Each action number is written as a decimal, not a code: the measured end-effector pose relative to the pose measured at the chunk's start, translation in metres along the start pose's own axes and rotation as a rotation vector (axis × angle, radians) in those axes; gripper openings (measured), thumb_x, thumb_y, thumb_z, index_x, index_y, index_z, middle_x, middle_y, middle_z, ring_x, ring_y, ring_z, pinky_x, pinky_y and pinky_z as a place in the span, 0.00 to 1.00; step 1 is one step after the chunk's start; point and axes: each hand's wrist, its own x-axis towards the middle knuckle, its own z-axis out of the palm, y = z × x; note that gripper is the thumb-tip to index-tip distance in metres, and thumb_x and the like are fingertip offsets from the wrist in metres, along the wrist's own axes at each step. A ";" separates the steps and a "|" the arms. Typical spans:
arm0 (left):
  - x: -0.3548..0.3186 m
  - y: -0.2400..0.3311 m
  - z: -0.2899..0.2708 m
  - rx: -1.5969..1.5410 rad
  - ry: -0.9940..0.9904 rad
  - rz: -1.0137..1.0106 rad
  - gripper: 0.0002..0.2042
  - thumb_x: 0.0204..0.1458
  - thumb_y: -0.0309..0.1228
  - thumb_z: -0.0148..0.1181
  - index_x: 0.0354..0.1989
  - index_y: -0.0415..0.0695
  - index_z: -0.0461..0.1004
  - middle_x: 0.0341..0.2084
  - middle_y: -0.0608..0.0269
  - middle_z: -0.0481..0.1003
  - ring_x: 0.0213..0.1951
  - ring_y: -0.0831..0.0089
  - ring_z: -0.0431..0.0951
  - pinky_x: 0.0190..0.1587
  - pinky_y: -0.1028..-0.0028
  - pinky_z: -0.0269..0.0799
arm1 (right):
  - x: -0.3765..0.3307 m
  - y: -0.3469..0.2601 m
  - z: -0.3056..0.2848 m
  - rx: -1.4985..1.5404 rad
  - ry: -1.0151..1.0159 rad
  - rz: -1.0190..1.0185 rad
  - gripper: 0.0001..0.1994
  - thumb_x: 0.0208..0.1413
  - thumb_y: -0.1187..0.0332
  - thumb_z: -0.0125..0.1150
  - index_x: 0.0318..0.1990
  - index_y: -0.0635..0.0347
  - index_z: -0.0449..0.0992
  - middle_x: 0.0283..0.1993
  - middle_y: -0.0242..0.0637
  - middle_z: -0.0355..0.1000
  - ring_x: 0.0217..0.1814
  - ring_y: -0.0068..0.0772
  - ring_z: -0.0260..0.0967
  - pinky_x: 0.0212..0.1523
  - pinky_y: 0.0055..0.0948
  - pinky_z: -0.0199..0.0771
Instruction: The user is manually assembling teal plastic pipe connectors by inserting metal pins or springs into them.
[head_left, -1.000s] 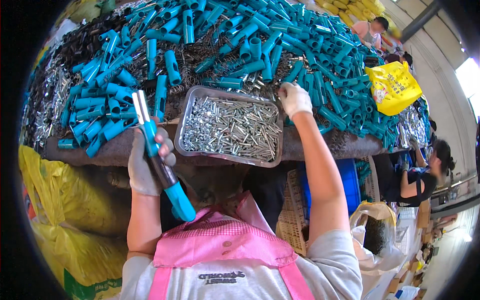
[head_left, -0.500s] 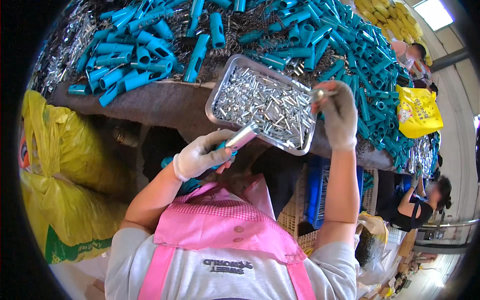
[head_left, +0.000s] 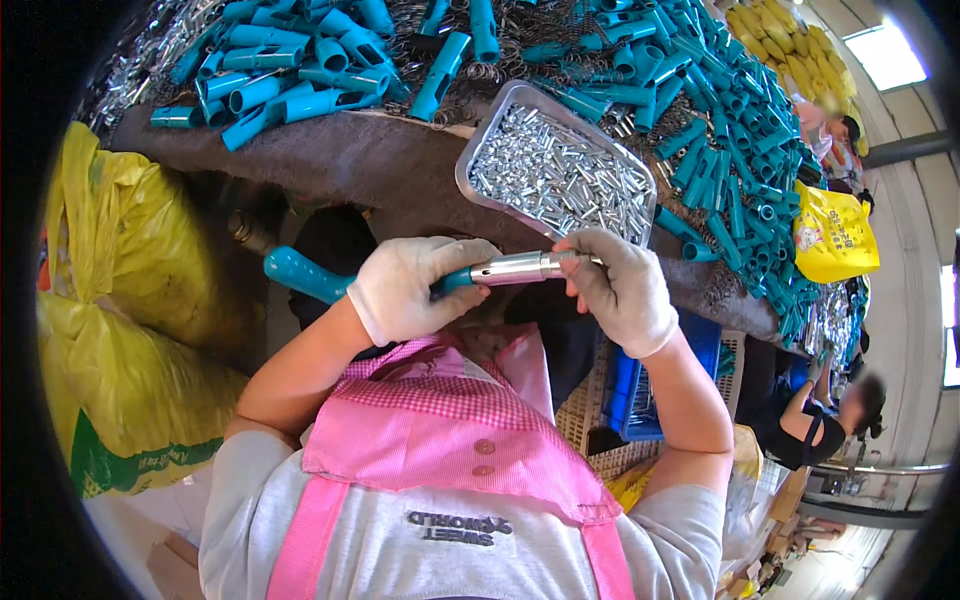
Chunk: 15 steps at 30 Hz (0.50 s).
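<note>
My left hand (head_left: 415, 285), in a white glove, is closed around a tool with a rounded teal handle (head_left: 300, 276) and a silver metal tube (head_left: 512, 268). The tool lies nearly level, its tube pointing right. At the tube's tip is my gloved right hand (head_left: 625, 290), its thumb and fingers pinched on a small metal piece (head_left: 572, 258) that meets the end. Just beyond both hands, a metal tray (head_left: 470, 185) full of small silver pins sits tilted at the bench edge.
Teal slotted tubes (head_left: 300, 75) and dark springs are heaped across the bench. Yellow sacks (head_left: 150, 370) stand at left, a blue crate (head_left: 630, 385) below the bench at right. A yellow bag (head_left: 835, 230) lies farther right, near a seated co-worker (head_left: 815, 425).
My right hand has come from the tray down and left to the tube's tip. The tool has turned from tilted upward to nearly level. The view has shifted slightly.
</note>
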 end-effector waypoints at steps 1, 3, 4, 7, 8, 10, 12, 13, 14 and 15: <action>0.000 0.000 -0.005 0.071 -0.037 0.003 0.17 0.45 0.29 0.62 0.46 0.42 0.72 0.33 0.50 0.76 0.35 0.56 0.78 0.37 0.68 0.73 | 0.001 -0.001 0.002 -0.001 -0.002 0.000 0.14 0.47 0.79 0.62 0.43 0.66 0.73 0.39 0.40 0.73 0.35 0.28 0.73 0.35 0.25 0.73; -0.003 -0.001 -0.009 0.141 -0.070 0.003 0.18 0.43 0.26 0.63 0.45 0.40 0.72 0.34 0.51 0.77 0.34 0.57 0.79 0.37 0.69 0.73 | 0.003 -0.003 0.005 0.092 0.083 -0.291 0.13 0.48 0.79 0.61 0.44 0.66 0.73 0.42 0.40 0.71 0.38 0.29 0.72 0.36 0.26 0.72; -0.005 -0.001 -0.010 0.105 -0.063 -0.031 0.18 0.43 0.27 0.63 0.44 0.40 0.72 0.33 0.52 0.76 0.33 0.57 0.79 0.36 0.68 0.73 | 0.005 -0.008 0.007 0.043 0.102 -0.375 0.14 0.49 0.79 0.61 0.45 0.66 0.72 0.42 0.39 0.70 0.41 0.31 0.71 0.38 0.26 0.72; -0.007 0.000 -0.009 0.218 -0.006 -0.002 0.16 0.44 0.31 0.62 0.43 0.43 0.73 0.29 0.53 0.76 0.31 0.57 0.78 0.33 0.66 0.73 | 0.003 -0.003 0.017 0.117 -0.007 -0.123 0.14 0.55 0.73 0.58 0.49 0.65 0.71 0.35 0.40 0.70 0.30 0.31 0.71 0.34 0.27 0.72; -0.007 0.000 -0.009 0.370 0.041 0.064 0.15 0.45 0.34 0.61 0.43 0.45 0.74 0.26 0.55 0.76 0.29 0.57 0.77 0.30 0.64 0.73 | 0.006 -0.001 0.019 0.269 -0.085 0.060 0.14 0.56 0.73 0.56 0.49 0.66 0.70 0.34 0.40 0.70 0.28 0.30 0.71 0.32 0.26 0.71; -0.010 -0.004 -0.014 0.392 0.005 0.047 0.16 0.45 0.35 0.61 0.43 0.46 0.73 0.25 0.55 0.75 0.28 0.58 0.77 0.29 0.64 0.72 | 0.005 0.004 0.023 0.478 -0.180 0.268 0.17 0.55 0.73 0.57 0.52 0.66 0.69 0.36 0.42 0.69 0.31 0.33 0.71 0.34 0.27 0.71; -0.015 -0.009 -0.020 0.444 -0.068 0.012 0.17 0.44 0.37 0.61 0.43 0.47 0.73 0.22 0.57 0.74 0.26 0.58 0.76 0.27 0.64 0.72 | -0.001 -0.001 0.028 -0.083 0.029 -0.436 0.24 0.48 0.80 0.60 0.55 0.66 0.67 0.43 0.44 0.68 0.46 0.32 0.70 0.43 0.28 0.72; -0.015 -0.012 -0.020 0.400 -0.041 0.040 0.18 0.41 0.34 0.64 0.42 0.46 0.73 0.24 0.57 0.74 0.27 0.57 0.76 0.27 0.63 0.71 | 0.003 0.007 0.037 -0.391 0.148 -0.646 0.21 0.49 0.81 0.57 0.53 0.66 0.70 0.41 0.43 0.68 0.39 0.31 0.71 0.37 0.25 0.72; -0.015 -0.010 -0.018 0.488 -0.046 0.068 0.18 0.40 0.34 0.64 0.42 0.46 0.73 0.22 0.58 0.73 0.26 0.58 0.76 0.27 0.63 0.71 | 0.003 0.011 0.040 -0.200 0.093 -0.439 0.17 0.53 0.77 0.55 0.51 0.66 0.71 0.39 0.41 0.69 0.36 0.29 0.70 0.34 0.24 0.71; -0.014 -0.008 -0.016 0.576 -0.051 0.101 0.18 0.39 0.34 0.64 0.42 0.47 0.72 0.21 0.59 0.72 0.25 0.59 0.75 0.26 0.63 0.70 | 0.003 0.012 0.041 -0.016 0.041 -0.231 0.14 0.57 0.74 0.52 0.50 0.67 0.72 0.38 0.40 0.69 0.32 0.27 0.68 0.31 0.22 0.70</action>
